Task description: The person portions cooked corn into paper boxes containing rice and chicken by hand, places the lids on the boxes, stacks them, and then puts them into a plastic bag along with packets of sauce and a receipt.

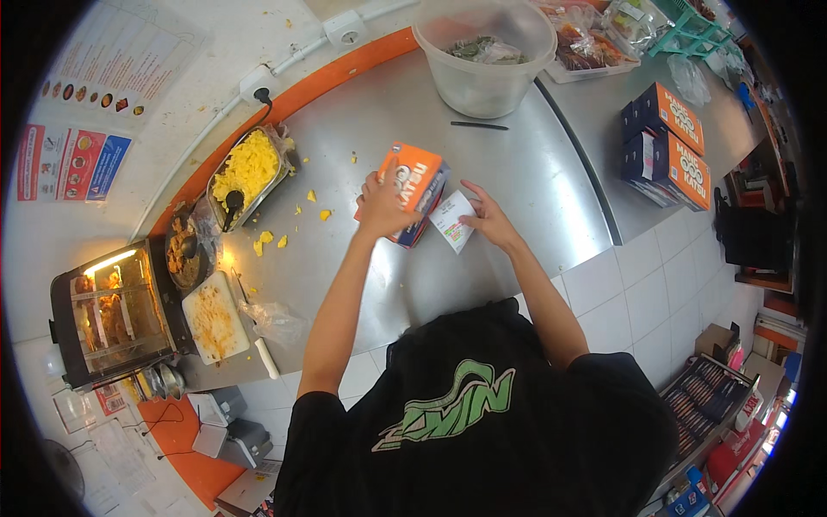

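Note:
My left hand [382,210] spans an orange and dark-blue cardboard food box [417,173], with the thumb and fingers spread over it. The box rests on the stainless steel counter [362,284] and bears white writing. Just to its right, my right hand [492,223] pinches a white printed paper slip [452,220] between thumb and fingers. Coloured marks show on the slip, whose left edge comes close to the box's side.
At left are a metal tray of yellow scrambled egg [249,165], a stained cutting board [216,316], a white-handled knife [266,357] and a lit food warmer [116,310]. A clear plastic tub [484,77] stands behind a black stick [479,126]. Stacked boxes [678,145] occupy the right counter.

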`<state>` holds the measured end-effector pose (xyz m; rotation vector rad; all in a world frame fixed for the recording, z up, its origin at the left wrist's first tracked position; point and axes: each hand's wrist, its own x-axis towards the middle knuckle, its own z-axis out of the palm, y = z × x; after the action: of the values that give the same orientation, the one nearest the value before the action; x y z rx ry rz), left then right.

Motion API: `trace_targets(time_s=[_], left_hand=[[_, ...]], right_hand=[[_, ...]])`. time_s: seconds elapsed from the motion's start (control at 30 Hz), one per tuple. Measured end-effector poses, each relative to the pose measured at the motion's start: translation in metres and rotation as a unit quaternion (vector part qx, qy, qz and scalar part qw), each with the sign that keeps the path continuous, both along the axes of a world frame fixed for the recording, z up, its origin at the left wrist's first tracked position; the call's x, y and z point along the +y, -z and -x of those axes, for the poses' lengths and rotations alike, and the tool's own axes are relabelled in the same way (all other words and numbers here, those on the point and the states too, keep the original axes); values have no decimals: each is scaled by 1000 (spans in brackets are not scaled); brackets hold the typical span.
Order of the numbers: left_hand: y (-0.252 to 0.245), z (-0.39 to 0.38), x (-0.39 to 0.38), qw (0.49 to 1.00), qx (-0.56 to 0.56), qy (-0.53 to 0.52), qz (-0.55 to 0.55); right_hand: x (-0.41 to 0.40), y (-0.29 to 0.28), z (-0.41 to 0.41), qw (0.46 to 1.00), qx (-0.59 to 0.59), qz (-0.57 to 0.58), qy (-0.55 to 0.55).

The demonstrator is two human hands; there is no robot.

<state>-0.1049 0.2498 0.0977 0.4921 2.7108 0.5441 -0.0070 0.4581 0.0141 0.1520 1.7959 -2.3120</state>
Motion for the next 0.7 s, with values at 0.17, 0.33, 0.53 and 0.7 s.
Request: trace_targets(time_s=[0.17,0.33,0.53,0.7], left_hand=[[-9,28,-22,990,5,-4,-142],[-33,10,-5,997,69,26,-10],[0,-15,-19,988,140,70,-9],[52,-35,-58,906,64,-296,-294]], right_hand=[[-24,6,27,995,6,-98,25],[-39,-3,45,941,39,-313,125],[-25,23,45,977,-21,-162,137],[-15,43,66,978,60,-90,180]])
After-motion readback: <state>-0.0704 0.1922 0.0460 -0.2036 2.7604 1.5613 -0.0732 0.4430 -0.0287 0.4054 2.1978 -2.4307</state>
